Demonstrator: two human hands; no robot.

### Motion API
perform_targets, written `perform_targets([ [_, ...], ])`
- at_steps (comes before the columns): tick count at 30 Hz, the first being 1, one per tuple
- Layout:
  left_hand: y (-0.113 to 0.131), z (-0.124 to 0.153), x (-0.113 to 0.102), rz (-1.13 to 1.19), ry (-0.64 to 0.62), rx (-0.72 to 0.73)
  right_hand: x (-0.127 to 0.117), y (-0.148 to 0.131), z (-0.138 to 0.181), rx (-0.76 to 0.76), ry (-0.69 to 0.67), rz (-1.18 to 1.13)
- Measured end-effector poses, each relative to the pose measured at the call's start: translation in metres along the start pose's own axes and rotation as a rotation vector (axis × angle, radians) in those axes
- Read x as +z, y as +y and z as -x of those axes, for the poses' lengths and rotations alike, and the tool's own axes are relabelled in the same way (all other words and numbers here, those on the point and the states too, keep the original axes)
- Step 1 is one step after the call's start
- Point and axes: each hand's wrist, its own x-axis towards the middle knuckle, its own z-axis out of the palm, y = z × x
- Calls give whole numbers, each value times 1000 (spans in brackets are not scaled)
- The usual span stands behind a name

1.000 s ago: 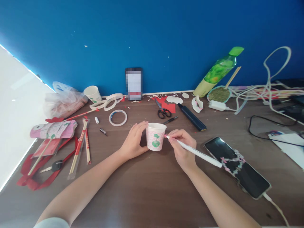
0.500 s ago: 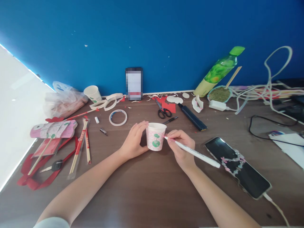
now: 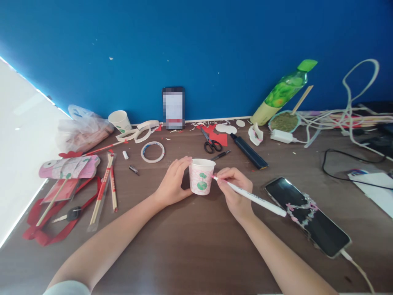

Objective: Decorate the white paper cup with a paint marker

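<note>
A white paper cup [image 3: 201, 177] with a green plant print and pink line patterns stands upright on the brown table. My left hand [image 3: 174, 180] grips it from the left, fingers at the rim and thumb low near its base. In my right hand [image 3: 236, 189] is a white marker pen [image 3: 254, 198], held in a writing grip. Its pink tip meets or nearly meets the cup's right side. Black scissors [image 3: 211, 144] and a dark pen [image 3: 220, 155] lie just behind the cup. A roll of tape [image 3: 152, 152] is behind my left hand.
A phone [image 3: 307, 217] with a beaded strap lies right of my right hand, its cable running off. A navy case [image 3: 249, 150], green bottle [image 3: 281, 92] and tangled cords are behind. Wrapped chopsticks [image 3: 101, 188], a key [image 3: 70, 214] and another cup [image 3: 119, 121] are left.
Hardly anything differs. The marker's rear end has shifted very slightly right, while both hands and the cup keep their places.
</note>
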Motion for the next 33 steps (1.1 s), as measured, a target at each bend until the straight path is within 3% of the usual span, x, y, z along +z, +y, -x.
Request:
perform_targets([
  [9, 3, -2, -2, 2, -8, -8, -2, 4, 1, 7, 17, -14],
  [19, 3, 0, -2, -61, -46, -13, -4, 13, -1, 153, 23, -194],
  [25, 2, 0, -2, -38, -68, -83, -4, 1, 0, 142, 45, 34],
  [33, 1, 0, 0, -15, -49, -76, 2, -11, -2, 43, -7, 53],
])
